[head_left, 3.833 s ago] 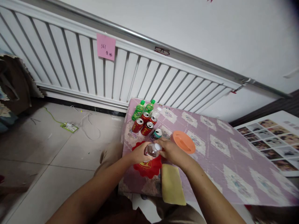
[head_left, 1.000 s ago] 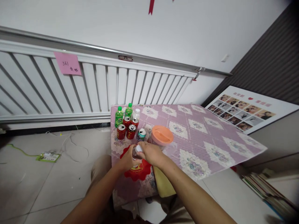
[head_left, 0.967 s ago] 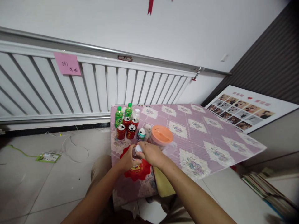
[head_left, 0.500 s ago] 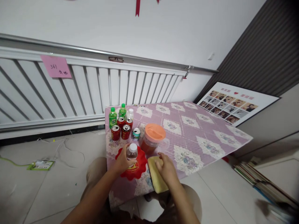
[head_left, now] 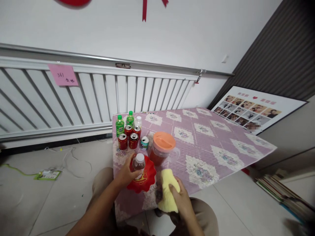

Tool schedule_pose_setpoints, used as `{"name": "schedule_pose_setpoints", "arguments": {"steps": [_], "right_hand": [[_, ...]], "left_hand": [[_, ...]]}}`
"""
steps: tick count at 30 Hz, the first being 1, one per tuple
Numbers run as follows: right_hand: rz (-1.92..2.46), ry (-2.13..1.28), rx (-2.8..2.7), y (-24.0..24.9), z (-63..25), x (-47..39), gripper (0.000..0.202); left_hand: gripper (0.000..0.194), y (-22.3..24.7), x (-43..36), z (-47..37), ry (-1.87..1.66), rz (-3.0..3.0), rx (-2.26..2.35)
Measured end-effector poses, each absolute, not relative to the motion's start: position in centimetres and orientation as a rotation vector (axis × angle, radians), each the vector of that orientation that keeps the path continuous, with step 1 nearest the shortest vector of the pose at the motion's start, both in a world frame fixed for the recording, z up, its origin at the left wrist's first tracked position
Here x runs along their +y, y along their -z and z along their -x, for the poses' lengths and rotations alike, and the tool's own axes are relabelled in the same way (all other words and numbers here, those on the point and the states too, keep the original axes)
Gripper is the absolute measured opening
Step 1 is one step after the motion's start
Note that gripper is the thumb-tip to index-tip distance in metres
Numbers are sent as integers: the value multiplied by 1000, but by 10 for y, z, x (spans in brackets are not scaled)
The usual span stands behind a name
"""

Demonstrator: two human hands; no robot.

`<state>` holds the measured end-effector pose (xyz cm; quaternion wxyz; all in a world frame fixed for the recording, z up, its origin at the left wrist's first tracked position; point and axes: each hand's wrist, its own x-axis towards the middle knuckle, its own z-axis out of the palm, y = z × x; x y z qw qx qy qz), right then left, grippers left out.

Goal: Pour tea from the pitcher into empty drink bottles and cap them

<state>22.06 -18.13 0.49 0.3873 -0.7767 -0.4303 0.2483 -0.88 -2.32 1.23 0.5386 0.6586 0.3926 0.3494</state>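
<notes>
My left hand (head_left: 126, 172) is wrapped round a clear bottle (head_left: 139, 164) with a white cap, upright over the red scalloped plate (head_left: 149, 178). Whether the bottle's base touches the plate is hidden. In my right hand (head_left: 181, 196) is a yellow cloth (head_left: 167, 188), bunched at the table's front edge to the right of the plate. Behind the plate stands a pitcher (head_left: 158, 155) with an orange lid and reddish-brown liquid inside. A teal-and-white can (head_left: 144, 143) is beside the pitcher.
Several red cans (head_left: 123, 141) and two green-capped bottles (head_left: 119, 126) stand at the table's back left, with a white-capped bottle (head_left: 138, 122) beside them. A radiator (head_left: 98, 91) lines the wall. A photo board (head_left: 261, 108) leans at the right. A power strip (head_left: 48, 175) lies on the floor.
My right hand has closed on the yellow cloth, which lay flat and is now lifted and bunched. My left hand keeps hold of the bottle over the plate. The view has shifted slightly.
</notes>
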Motion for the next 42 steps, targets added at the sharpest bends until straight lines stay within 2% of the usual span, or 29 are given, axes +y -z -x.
{"name": "schedule_pose_setpoints", "arguments": {"steps": [2, 4, 9, 12, 15, 20, 25, 32, 36, 42], "right_hand": [[1827, -843, -843, -24, -210, -181, 60], [1766, -871, -773, -44, -197, -173, 68], [1718, -623, -1079, -76, -167, -127, 63], [1719, -474, -1355, -74, -149, -103, 65], [1730, -467, -1525, -63, -136, -90, 68], [1683, -495, -1408, -37, -136, -88, 59], [1747, -627, -1245, -25, -155, -103, 51], [1707, -339, -1478, -93, -162, -96, 51], [1658, -487, -1730, -114, -145, -70, 49], [1735, -632, -1463, -102, -146, -40, 31]], "left_hand": [[78, -19, -20, 13, -816, -1585, 920], [69, -26, -18, 14, -798, -1643, 884], [62, -33, -15, 10, -783, -1743, 804], [60, -30, -14, 8, -787, -1728, 755], [59, -28, -14, 7, -807, -1712, 736], [50, -27, -14, 7, -827, -1748, 735], [57, -25, -13, 10, -809, -1744, 771], [61, -14, -10, 8, -840, -1708, 756], [54, -8, -11, 6, -835, -1591, 709], [64, -15, -12, 5, -877, -1590, 659]]}}
